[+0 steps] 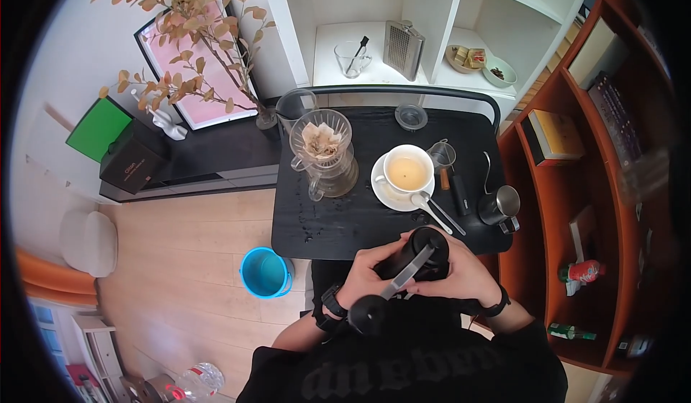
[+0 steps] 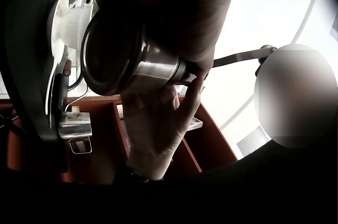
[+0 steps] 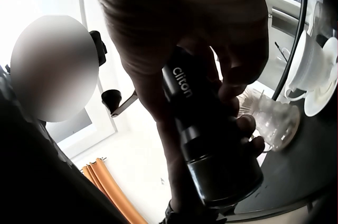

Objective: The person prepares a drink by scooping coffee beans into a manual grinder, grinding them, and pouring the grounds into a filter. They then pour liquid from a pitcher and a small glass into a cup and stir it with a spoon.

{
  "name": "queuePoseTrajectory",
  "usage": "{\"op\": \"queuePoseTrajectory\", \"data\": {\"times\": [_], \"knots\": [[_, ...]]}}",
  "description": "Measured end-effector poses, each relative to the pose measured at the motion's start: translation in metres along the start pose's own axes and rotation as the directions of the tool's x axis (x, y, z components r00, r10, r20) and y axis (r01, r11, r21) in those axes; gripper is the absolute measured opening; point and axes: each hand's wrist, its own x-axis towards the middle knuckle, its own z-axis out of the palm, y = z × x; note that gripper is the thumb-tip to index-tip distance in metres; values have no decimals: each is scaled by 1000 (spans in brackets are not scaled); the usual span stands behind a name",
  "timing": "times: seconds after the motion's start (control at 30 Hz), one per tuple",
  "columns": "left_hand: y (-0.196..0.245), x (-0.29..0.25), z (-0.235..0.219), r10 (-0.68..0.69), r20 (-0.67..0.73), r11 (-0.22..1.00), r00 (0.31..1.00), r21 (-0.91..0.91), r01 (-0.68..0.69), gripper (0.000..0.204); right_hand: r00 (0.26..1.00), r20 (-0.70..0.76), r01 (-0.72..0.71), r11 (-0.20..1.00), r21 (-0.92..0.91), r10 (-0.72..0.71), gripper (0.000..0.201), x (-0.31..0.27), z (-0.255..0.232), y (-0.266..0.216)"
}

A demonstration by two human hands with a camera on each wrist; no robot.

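Note:
A black hand grinder [image 1: 421, 248] with a metal crank arm and dark knob is held between both hands at the table's front edge. The left hand [image 1: 366, 273] grips it from the left and the right hand [image 1: 464, 273] from the right. In the right wrist view the grinder [image 3: 211, 150] shows white lettering, with fingers of the right hand [image 3: 195, 18] around its upper body. In the left wrist view its round base [image 2: 113, 55] faces the camera, with the left hand [image 2: 169, 13] above and the right hand [image 2: 158, 124] below.
On the black table [image 1: 324, 223] stand a glass dripper with a filter [image 1: 322, 140] over a server, a cup [image 1: 408, 169] of pale liquid on a saucer with spoons, and a metal pitcher [image 1: 499, 205]. A blue bin [image 1: 266, 273] stands on the floor; shelves [image 1: 529, 208] rise at right.

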Motion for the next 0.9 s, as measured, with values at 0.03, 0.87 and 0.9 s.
{"op": "queuePoseTrajectory", "data": {"times": [0.03, 0.87, 0.9], "knots": [[6, 2, 2, -16, 23, 998, 1000, -54, 17, 64, 1000, -1, -20, 1000, 3, 20, 71, -3, -1, -2], [33, -41, -47, 56, -328, 974, 943, 226, 21, 30, 740, -652, -197, 980, 23, 164, 36, 69, -229, 34], [33, -44, -48, 47, -338, 974, 940, 223, 32, 29, 727, -652, -251, 967, 43, 217, 36, 76, -245, 55]]}}
